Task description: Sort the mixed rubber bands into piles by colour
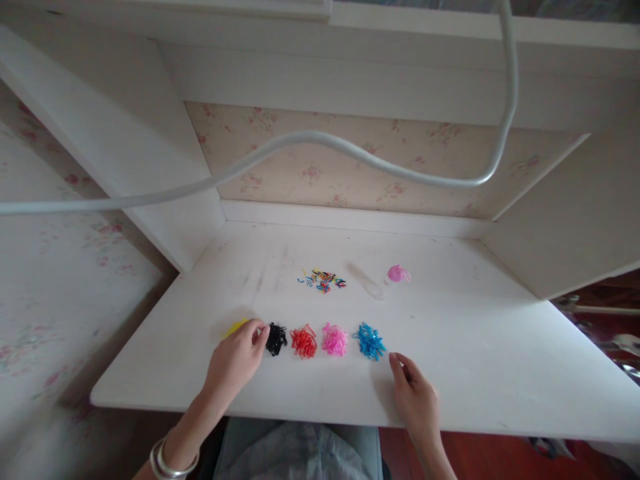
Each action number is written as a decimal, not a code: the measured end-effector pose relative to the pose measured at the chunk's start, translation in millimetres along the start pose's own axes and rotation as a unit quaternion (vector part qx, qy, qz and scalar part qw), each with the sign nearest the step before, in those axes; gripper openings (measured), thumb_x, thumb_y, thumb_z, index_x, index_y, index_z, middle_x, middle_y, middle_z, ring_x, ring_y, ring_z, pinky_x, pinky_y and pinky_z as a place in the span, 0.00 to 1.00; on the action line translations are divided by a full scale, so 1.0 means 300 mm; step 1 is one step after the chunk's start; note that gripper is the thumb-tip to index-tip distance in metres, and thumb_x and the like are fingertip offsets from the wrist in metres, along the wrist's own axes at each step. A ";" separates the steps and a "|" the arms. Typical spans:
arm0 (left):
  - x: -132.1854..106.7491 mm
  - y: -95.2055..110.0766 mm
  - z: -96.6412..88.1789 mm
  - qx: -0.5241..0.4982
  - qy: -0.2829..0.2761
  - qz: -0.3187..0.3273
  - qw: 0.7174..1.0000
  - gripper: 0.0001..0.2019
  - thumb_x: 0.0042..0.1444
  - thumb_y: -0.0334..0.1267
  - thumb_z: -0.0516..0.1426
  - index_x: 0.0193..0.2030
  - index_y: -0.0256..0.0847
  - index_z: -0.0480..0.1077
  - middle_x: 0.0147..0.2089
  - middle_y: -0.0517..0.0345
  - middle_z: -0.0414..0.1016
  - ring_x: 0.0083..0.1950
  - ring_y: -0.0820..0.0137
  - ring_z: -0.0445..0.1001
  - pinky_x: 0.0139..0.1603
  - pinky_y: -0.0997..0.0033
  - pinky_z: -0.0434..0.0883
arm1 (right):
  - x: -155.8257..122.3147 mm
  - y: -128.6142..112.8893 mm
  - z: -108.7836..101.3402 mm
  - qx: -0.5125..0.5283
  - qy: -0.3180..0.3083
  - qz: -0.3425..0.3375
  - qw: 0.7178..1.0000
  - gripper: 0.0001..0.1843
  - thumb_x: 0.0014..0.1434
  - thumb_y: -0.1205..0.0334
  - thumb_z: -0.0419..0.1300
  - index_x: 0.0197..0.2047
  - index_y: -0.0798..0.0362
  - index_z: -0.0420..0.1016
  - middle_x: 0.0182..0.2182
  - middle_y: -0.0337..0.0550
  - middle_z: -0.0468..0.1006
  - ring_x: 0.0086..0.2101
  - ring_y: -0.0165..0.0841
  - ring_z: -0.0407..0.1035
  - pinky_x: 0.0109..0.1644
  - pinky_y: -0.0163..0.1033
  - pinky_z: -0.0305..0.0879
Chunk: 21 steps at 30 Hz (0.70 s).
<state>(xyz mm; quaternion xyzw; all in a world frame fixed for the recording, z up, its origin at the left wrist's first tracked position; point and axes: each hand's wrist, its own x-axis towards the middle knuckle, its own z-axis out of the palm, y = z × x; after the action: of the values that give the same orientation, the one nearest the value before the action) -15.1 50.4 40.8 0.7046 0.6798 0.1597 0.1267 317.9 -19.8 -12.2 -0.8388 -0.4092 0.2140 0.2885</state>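
A row of small rubber-band heaps lies near the front of the white desk (475, 347): yellow (234, 327), black (276, 338), red (303, 341), pink (334, 339) and blue (370, 341). My left hand (237, 360) rests over the yellow heap, its fingertips pinched together beside the black heap. Whether it holds a band is hidden. My right hand (415, 397) lies on the desk just right of the blue heap, fingers loosely curled and holding nothing. A mixed-colour scatter of bands (321, 279) lies further back.
A pink cap-like piece (398, 273) and a clear plastic bag or tube (367, 283) lie behind the row. A white cable (310, 139) hangs across the view. Shelf walls stand left (165, 200) and right (560, 227). The desk's front edge is at my wrists.
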 end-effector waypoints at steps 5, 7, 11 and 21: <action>-0.084 -0.001 0.050 -0.076 0.054 -0.001 0.996 0.13 0.58 0.49 0.49 0.33 0.43 0.66 0.27 0.61 0.73 0.27 0.73 0.71 0.29 0.77 0.63 | -0.001 -0.004 -0.019 0.067 -0.007 -0.009 0.998 0.34 0.53 0.33 0.46 0.35 0.54 0.78 0.25 0.44 0.77 0.27 0.34 0.68 0.28 0.33 0.58; -0.113 -0.007 0.077 -0.122 0.055 0.000 0.991 0.13 0.58 0.48 0.49 0.31 0.42 0.65 0.24 0.61 0.71 0.24 0.75 0.69 0.27 0.78 0.62 | 0.000 -0.010 -0.026 0.077 -0.016 -0.002 0.997 0.36 0.53 0.32 0.45 0.33 0.56 0.78 0.19 0.42 0.73 0.23 0.32 0.65 0.26 0.33 0.56; -0.153 -0.027 0.128 -0.180 0.049 -0.008 0.982 0.13 0.59 0.45 0.48 0.28 0.41 0.65 0.19 0.63 0.66 0.20 0.77 0.64 0.25 0.80 0.61 | 0.014 -0.080 -0.033 0.077 -0.063 -0.051 0.994 0.35 0.56 0.35 0.44 0.37 0.57 0.77 0.18 0.38 0.69 0.21 0.29 0.62 0.25 0.31 0.55; -0.163 -0.041 0.136 -0.236 0.061 -0.012 0.970 0.15 0.60 0.46 0.47 0.27 0.40 0.64 0.18 0.65 0.61 0.20 0.77 0.61 0.24 0.80 0.61 | 0.260 -0.402 0.115 -0.120 -0.110 -0.212 0.964 0.22 0.61 0.51 0.46 0.55 0.46 0.68 0.35 0.40 0.78 0.36 0.32 0.71 0.39 0.33 0.60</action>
<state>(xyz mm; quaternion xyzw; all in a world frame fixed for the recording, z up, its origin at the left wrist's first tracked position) -11.5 3.8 -4.1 0.6357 0.6373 0.3569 0.2497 274.1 114.2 32.0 -0.7327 -0.6295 0.1881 0.1775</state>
